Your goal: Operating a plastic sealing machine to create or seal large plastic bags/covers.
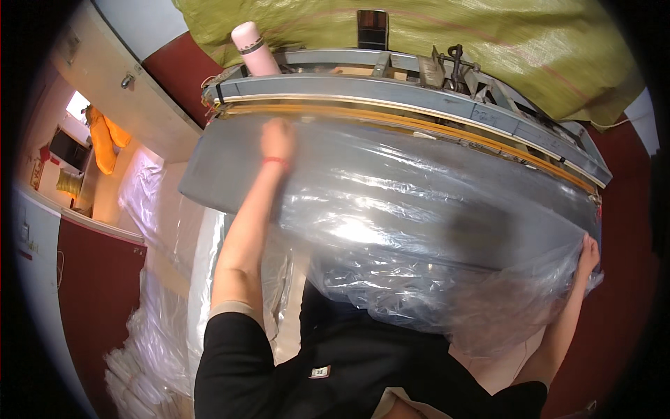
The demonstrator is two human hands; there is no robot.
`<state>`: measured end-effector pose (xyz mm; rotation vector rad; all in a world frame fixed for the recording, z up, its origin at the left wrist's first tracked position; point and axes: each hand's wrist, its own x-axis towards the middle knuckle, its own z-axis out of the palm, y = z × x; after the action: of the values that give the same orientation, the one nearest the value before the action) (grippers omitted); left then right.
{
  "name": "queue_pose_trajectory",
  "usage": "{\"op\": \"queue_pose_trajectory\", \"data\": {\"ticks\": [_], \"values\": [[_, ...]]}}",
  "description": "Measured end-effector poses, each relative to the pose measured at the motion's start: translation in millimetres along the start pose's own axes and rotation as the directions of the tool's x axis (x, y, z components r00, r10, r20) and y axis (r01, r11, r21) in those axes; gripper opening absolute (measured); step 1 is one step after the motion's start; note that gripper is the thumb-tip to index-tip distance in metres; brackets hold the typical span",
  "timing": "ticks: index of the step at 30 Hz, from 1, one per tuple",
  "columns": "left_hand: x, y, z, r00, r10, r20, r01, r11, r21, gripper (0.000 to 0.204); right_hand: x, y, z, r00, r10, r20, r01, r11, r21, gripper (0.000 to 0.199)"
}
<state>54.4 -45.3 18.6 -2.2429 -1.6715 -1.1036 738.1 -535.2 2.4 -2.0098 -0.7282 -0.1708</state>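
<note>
A sheet of clear plastic film point(391, 202) lies across a long grey work surface point(230, 157), its loose wrinkled part hanging over the near edge toward my body. My left hand point(278, 140), with a red band at the wrist, is closed at the film's far left edge, close to the machine's bar; it is slightly blurred. At the right end, my right hand point(590, 253) pinches the film's near right corner and holds it stretched. Under the film a dark shadow falls on the surface, right of the middle.
Behind the surface runs a long metal frame point(349, 85) with orange-yellow strips point(419, 131) along it. A pink bottle point(254, 50) stands at its left end. Green woven sheeting point(488, 42) hangs behind. More plastic film point(157, 349) is heaped at the lower left, below an open door point(125, 77).
</note>
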Motion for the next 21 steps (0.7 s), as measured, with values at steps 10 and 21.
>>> {"op": "queue_pose_trajectory", "data": {"ticks": [10, 21], "values": [[39, -50, 32, 0.846, -0.53, -0.065, 0.354, 0.648, -0.675, 0.017, 64, -53, 146, 0.987, 0.055, -0.149, -0.017, 0.969, 0.245, 0.022], [52, -53, 33, 0.722, -0.689, -0.053, 0.436, 0.514, -0.739, 0.011, 82, -53, 148, 0.956, 0.112, -0.271, 0.012, 0.908, 0.419, 0.012]]}}
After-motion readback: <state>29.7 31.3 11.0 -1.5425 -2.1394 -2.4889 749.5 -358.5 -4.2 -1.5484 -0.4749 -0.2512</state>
